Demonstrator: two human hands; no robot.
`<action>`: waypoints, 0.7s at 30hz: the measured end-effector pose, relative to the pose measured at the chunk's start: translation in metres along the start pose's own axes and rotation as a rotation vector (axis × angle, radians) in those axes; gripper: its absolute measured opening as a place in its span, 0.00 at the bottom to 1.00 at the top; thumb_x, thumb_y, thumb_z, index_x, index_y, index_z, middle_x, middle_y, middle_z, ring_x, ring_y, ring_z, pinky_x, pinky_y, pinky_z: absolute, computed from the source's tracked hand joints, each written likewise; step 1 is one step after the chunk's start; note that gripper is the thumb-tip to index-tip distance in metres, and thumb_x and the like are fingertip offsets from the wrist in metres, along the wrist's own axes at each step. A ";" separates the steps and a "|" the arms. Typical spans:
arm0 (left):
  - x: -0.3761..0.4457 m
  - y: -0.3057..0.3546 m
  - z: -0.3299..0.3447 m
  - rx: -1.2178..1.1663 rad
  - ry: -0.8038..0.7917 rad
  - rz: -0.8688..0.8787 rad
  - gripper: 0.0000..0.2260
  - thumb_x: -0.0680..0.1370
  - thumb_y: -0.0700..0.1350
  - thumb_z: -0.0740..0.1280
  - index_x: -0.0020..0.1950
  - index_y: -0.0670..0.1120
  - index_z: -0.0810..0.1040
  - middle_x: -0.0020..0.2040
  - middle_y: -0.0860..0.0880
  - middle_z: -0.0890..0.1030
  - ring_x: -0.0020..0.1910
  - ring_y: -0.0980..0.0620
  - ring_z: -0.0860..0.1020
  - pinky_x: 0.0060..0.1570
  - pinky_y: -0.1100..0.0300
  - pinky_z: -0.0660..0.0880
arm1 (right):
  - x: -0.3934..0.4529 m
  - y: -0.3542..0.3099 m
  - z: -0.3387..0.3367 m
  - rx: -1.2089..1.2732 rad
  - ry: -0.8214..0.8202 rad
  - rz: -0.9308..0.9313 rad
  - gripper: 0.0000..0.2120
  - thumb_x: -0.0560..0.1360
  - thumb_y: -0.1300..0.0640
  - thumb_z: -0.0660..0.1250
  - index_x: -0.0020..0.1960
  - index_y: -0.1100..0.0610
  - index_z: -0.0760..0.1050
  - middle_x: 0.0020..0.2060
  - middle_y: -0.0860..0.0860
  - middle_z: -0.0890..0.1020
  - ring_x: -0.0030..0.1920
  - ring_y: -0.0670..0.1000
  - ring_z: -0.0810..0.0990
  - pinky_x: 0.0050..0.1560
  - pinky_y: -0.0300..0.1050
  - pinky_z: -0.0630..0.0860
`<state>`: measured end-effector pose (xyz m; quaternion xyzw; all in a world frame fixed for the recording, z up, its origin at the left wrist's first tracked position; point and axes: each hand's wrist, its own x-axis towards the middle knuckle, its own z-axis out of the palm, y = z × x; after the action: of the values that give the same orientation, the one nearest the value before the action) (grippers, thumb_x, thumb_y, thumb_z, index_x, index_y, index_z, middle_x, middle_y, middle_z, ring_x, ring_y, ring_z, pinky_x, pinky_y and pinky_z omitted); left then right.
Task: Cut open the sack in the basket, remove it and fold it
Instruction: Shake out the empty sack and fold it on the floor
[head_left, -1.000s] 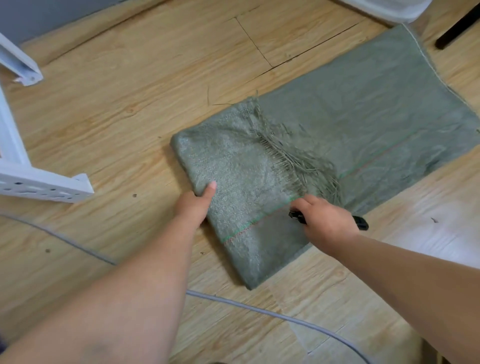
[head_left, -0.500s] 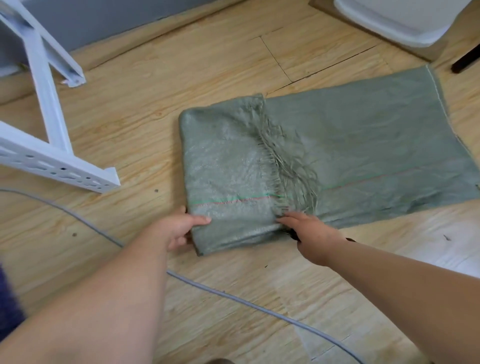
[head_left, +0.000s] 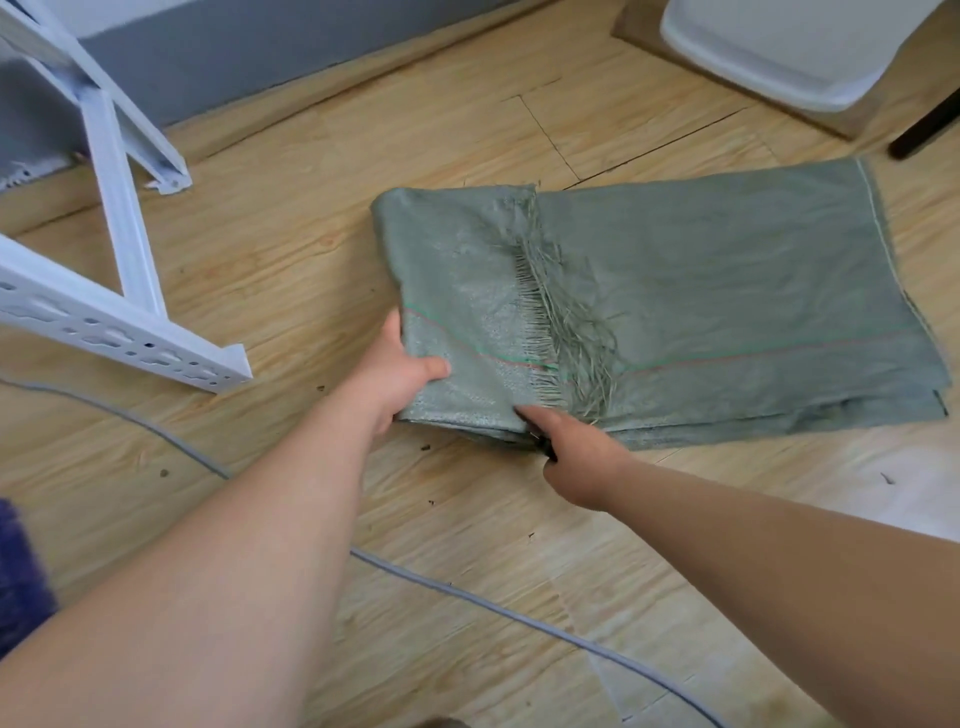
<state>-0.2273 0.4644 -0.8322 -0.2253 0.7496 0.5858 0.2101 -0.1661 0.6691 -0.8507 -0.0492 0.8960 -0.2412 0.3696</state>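
Sack (head_left: 727, 291) is out of the basket, flat on the wooden floor (head_left: 291, 270), already folded once: the frayed cut edge (head_left: 561, 332) lies across the top layer just beyond the right fingertips. What changes over the last second: left hand (head_left: 400, 379) goes from pressing flat on top of the folded flap to gripping its near-left corner, thumb on top, fingers tucked underneath, pinched shut on the fabric. Right hand (head_left: 576, 457) slides back from the frayed strip to the near edge, index finger pointing onto the fabric just inside the edge; the rest of the hand is curled around a dark tool handle (head_left: 543, 444), probably the cutter, only a sliver visible, so how firmly it is held or whether it also pinches sack cannot be told. The near corner under the left thumb looks slightly raised off the floor. Meaning for the task: cutting and removal look done, smoothing of the first fold is over, and both hands are setting up at the near edge for the next fold, likely lifting this end away from the grip, toward the far stitched end. Risk: loose fringe bunching inside the fold, and the tool in the right hand snagging the weave. Grey cable (head_left: 467, 592) runs across the floor nearer than both hands, white frame (head_left: 119, 322) well left of the left grip, neither touching the sack.
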 end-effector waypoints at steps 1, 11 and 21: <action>-0.001 0.015 0.009 0.037 -0.056 0.052 0.36 0.70 0.32 0.72 0.73 0.50 0.63 0.62 0.47 0.78 0.58 0.47 0.78 0.61 0.48 0.75 | 0.000 -0.002 0.001 0.103 0.038 0.031 0.35 0.74 0.66 0.58 0.77 0.44 0.58 0.71 0.52 0.71 0.67 0.56 0.72 0.64 0.44 0.70; -0.020 0.093 0.166 0.636 -0.421 0.342 0.42 0.73 0.40 0.70 0.79 0.56 0.49 0.73 0.47 0.68 0.67 0.45 0.71 0.64 0.56 0.70 | -0.030 0.043 -0.014 0.681 0.401 0.425 0.14 0.74 0.66 0.60 0.57 0.54 0.73 0.39 0.47 0.76 0.45 0.55 0.76 0.52 0.54 0.77; 0.001 0.033 0.184 0.420 0.089 0.267 0.21 0.78 0.44 0.65 0.71 0.51 0.69 0.66 0.50 0.73 0.66 0.49 0.71 0.63 0.57 0.69 | -0.038 0.116 -0.030 1.051 0.809 0.835 0.18 0.75 0.66 0.59 0.64 0.58 0.67 0.42 0.51 0.76 0.49 0.58 0.80 0.54 0.53 0.78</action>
<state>-0.2380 0.6501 -0.8488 -0.1012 0.8865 0.4293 0.1400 -0.1490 0.7934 -0.8627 0.5651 0.6736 -0.4739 0.0492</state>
